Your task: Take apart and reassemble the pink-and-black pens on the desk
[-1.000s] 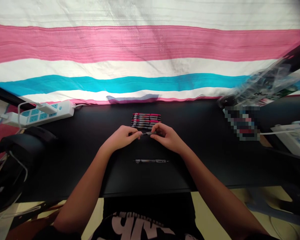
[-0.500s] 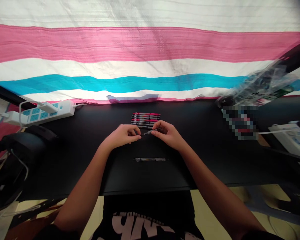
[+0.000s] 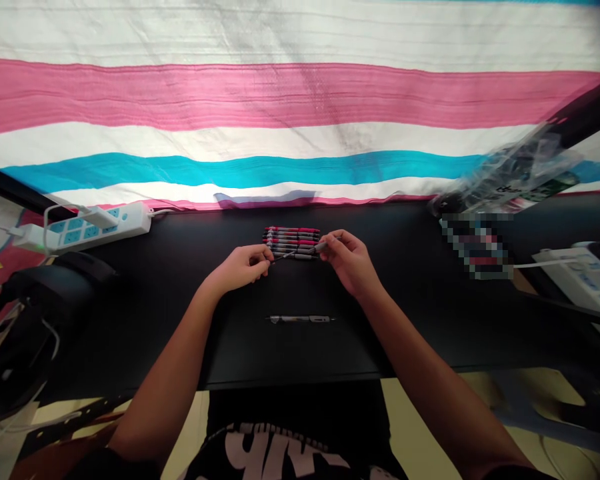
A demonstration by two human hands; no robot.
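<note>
Several red and grey pens (image 3: 294, 233) lie side by side in a row on the black table (image 3: 170, 340). Just in front of the row's left end, my left hand (image 3: 245, 270) pinches the end of a thin dark refill-like rod (image 3: 284, 255). My right hand (image 3: 349, 259), at the row's right end, has its fingers closed on a grey pen part (image 3: 321, 247). The rod slants up toward this part; whether they touch is too small to tell. Nearer the front edge, a single clear and grey pen (image 3: 301, 319) lies crosswise.
At the left stand a white power strip (image 3: 105, 230) and a black padded object (image 3: 75, 283) with cables. On the right are a plastic bag (image 3: 515, 170), a pixelated item (image 3: 480, 247) and another white power strip (image 3: 585, 273). A striped sheet (image 3: 280, 97) hangs behind.
My hands have moved apart, the right one going up and to the right, the left slightly left. More of the thin rod shows between them. The single pen in front has stayed put.
</note>
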